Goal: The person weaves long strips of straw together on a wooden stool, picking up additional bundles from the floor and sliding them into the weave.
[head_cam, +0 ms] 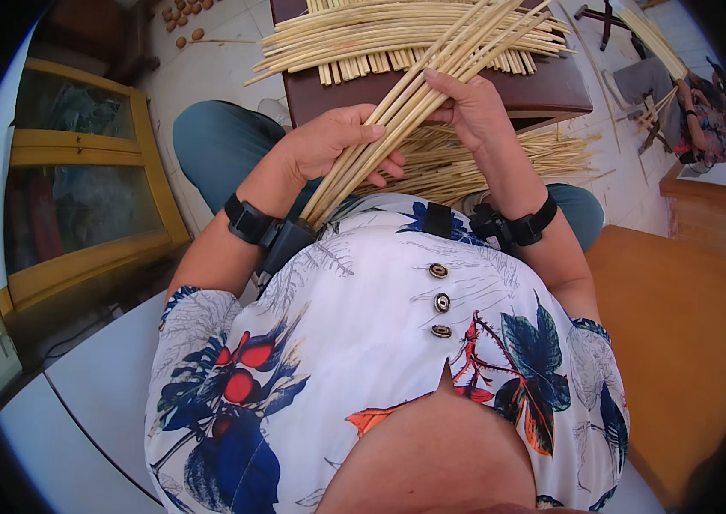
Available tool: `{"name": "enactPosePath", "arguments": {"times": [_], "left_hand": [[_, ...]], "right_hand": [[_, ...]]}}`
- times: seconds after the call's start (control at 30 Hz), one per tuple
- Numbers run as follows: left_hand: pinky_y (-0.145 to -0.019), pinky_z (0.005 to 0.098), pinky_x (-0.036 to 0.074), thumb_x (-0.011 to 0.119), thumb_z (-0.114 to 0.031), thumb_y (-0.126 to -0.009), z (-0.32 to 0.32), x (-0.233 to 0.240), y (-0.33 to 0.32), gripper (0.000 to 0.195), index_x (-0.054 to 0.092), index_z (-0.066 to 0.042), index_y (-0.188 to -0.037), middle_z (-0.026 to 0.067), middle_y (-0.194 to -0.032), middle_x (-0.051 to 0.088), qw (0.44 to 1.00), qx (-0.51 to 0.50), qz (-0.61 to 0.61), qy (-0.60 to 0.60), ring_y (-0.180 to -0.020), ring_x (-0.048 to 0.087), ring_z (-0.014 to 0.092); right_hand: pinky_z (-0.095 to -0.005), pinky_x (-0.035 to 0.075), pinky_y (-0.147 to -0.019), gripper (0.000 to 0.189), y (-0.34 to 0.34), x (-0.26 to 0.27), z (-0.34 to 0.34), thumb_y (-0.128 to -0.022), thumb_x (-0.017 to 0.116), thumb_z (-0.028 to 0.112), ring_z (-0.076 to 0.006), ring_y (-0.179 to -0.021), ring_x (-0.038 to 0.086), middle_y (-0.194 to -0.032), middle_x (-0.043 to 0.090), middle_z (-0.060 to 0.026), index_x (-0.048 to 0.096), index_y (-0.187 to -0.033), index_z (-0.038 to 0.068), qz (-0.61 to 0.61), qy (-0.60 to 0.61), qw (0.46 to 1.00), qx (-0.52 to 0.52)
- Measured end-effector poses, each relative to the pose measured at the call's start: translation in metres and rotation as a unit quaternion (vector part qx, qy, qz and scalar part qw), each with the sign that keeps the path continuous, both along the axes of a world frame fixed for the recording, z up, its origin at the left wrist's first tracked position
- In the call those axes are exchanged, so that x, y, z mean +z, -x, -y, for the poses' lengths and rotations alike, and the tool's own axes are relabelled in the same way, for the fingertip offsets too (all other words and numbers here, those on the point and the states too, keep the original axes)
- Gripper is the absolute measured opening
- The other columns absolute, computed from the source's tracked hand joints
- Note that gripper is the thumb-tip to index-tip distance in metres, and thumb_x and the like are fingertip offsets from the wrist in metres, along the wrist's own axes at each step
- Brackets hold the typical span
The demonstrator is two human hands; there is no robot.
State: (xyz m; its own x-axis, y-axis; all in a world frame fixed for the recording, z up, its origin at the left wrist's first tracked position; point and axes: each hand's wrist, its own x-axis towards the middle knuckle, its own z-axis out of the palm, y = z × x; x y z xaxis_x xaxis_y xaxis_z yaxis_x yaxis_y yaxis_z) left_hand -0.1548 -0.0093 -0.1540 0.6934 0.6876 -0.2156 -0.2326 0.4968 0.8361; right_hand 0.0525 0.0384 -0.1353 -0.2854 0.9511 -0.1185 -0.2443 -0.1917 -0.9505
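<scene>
A bundle of long pale plant stalks [395, 117] slants across my front, its lower end close to my shirt. My left hand [345, 142] supports the lower part, thumb on top and fingers beneath. Farther up, my right hand [466, 106] grips the same bundle between thumb and fingers. Beyond my hands, more stalks [363, 38] lie sideways over a crosswise layer of stalks [376, 63] on a dark red-brown table [302, 96]. Behind and below my hands is a loose heap of thinner stalks [549, 154]. The bundle's top end overlaps the stalks on the table.
A yellow-framed glass cabinet [80, 151] stands at left. An orange-brown wooden surface [671, 334] is at right. A seated person [700, 122] holds stalks at upper right. Several small round brown things [181, 42] lie on the tiled floor [222, 70].
</scene>
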Motion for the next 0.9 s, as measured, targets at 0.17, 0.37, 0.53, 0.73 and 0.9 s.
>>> {"name": "enactPosePath", "arguments": {"times": [0.17,0.37,0.53,0.73,0.9], "left_hand": [[-0.070,0.0371,0.055,0.046,-0.023,-0.090,-0.008,-0.004,0.013,0.029,0.044,0.000,-0.108,0.0232,-0.098,0.057,0.999,0.026,0.005,-0.031,-0.091,0.061,0.029],[-0.069,0.0328,0.055,0.043,-0.020,-0.091,-0.018,0.010,0.030,0.024,0.046,0.000,-0.104,0.0240,-0.100,0.057,0.995,0.086,0.039,-0.040,-0.087,0.062,0.028],[-0.047,0.0217,0.051,0.046,-0.017,-0.090,-0.023,0.006,0.030,0.022,0.046,-0.001,-0.104,0.0232,-0.094,0.060,0.993,0.061,0.027,-0.093,-0.058,0.062,0.016],[-0.043,0.0192,0.049,0.050,-0.014,-0.088,-0.019,0.020,0.011,0.020,0.047,0.000,-0.102,0.0210,-0.090,0.061,0.994,0.070,-0.009,-0.085,-0.055,0.062,0.015],[-0.044,0.0197,0.050,0.051,-0.014,-0.088,-0.015,0.027,-0.003,0.020,0.048,0.000,-0.102,0.0203,-0.090,0.061,0.993,0.055,-0.004,-0.106,-0.058,0.063,0.016]], "right_hand": [[-0.0310,0.055,-0.063,0.026,-0.011,0.007,-0.007,-0.079,0.063,0.017,-0.0220,-0.071,0.064,-0.079,0.064,-0.0149,0.058,-0.092,-0.004,-0.005,-0.021,1.000,0.002],[-0.0363,0.054,-0.070,0.024,-0.057,0.011,-0.027,-0.081,0.060,0.015,-0.0266,-0.076,0.063,-0.082,0.062,-0.0187,0.054,-0.093,-0.004,-0.072,-0.036,0.992,-0.094],[-0.0370,0.052,-0.064,0.022,-0.071,0.022,-0.031,-0.086,0.052,0.021,-0.0220,-0.065,0.058,-0.070,0.056,-0.0102,0.050,-0.086,-0.001,-0.163,-0.061,0.963,-0.204],[-0.0193,0.031,-0.034,0.017,-0.065,0.058,-0.027,-0.079,0.063,0.011,-0.0059,-0.041,0.039,-0.057,0.044,-0.0003,0.048,-0.078,0.006,-0.220,-0.147,0.933,-0.245],[-0.0202,0.031,-0.034,0.018,-0.033,0.068,-0.022,-0.074,0.069,0.012,-0.0072,-0.039,0.039,-0.054,0.046,-0.0009,0.053,-0.072,0.004,-0.120,-0.137,0.963,-0.198]]}}
